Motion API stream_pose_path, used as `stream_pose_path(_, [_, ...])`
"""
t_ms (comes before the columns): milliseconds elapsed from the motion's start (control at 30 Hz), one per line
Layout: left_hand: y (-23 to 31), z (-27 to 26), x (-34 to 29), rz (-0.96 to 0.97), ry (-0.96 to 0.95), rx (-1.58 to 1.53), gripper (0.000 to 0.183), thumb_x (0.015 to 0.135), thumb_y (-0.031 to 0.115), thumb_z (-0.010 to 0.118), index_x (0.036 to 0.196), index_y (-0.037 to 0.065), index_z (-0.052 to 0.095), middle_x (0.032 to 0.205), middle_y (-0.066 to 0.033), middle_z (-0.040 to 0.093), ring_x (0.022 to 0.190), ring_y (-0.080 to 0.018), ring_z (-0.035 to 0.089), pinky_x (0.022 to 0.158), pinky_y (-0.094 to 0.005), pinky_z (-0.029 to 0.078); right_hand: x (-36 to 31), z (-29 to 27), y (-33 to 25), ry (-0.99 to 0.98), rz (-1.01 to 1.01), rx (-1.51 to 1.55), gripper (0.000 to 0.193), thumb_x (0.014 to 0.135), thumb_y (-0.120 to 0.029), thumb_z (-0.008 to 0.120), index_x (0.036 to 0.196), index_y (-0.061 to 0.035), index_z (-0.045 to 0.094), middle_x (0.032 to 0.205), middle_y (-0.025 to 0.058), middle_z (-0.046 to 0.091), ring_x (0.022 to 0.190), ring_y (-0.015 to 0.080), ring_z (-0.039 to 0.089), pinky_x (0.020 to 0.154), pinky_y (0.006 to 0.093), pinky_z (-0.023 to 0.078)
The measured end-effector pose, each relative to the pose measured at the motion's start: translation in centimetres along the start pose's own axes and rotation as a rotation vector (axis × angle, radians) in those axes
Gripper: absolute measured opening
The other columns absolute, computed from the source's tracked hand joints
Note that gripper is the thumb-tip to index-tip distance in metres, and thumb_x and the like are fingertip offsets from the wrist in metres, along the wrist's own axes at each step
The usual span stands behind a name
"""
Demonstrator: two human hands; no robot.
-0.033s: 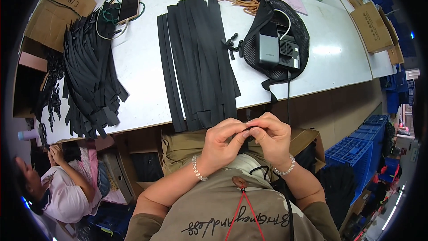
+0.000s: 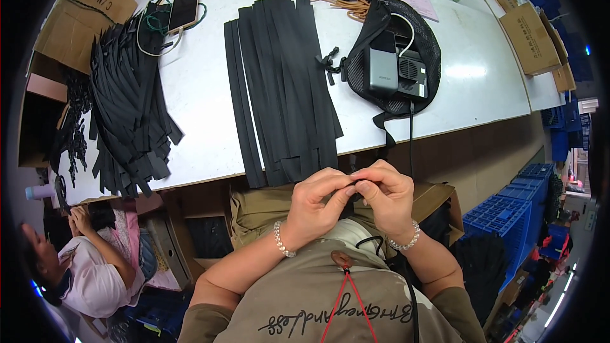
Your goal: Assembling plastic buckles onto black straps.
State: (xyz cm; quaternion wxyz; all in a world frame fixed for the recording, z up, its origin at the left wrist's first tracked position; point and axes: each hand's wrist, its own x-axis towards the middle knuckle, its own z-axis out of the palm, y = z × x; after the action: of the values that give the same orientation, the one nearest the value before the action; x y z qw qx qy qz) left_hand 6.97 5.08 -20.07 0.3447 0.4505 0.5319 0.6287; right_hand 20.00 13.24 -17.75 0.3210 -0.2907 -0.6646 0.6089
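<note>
In front of my body, just off the table's front edge, my left hand and my right hand meet with thumbs and fingertips pinched together. Between them is a small black piece, mostly covered by the fingers, so its kind is hidden. Right beyond my hands, long flat black straps lie side by side on the white table, their near ends reaching over its edge.
At left lies another heap of black straps beside a cardboard box and a cabled phone. A black mesh bag holds a power bank. Blue crates stand at right. A co-worker sits at lower left.
</note>
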Motion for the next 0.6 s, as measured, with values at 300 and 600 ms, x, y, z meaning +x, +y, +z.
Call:
stream_pose_path(300, [-0.1,0.0,0.2,0.086,0.028,0.150,0.011,0.076,-0.004,0.063,0.087,-0.003,0.063,0.078,-0.0110,0.063,0.070,-0.0217,0.061,0.062,-0.0280,0.049,0.0,0.4,-0.2,0.040,0.276,0.298,0.011,0.085,-0.001,0.061,0.095,0.0016,0.066,0.081,0.0008,0.055,0.061,0.0022,0.048,0.050,0.0165,0.036])
stream_pose_path(600, [-0.7,0.4,0.0,-0.147,0.053,-0.088,0.012,0.081,0.003,0.065,0.091,-0.002,0.064,0.079,-0.0085,0.065,0.069,-0.0124,0.061,0.061,-0.0232,0.047,1.3,-0.6,0.1,-0.036,-0.199,-0.205,0.021,0.076,0.000,0.069,0.097,-0.0006,0.067,0.078,0.0043,0.059,0.065,0.0105,0.054,0.058,0.0220,0.045])
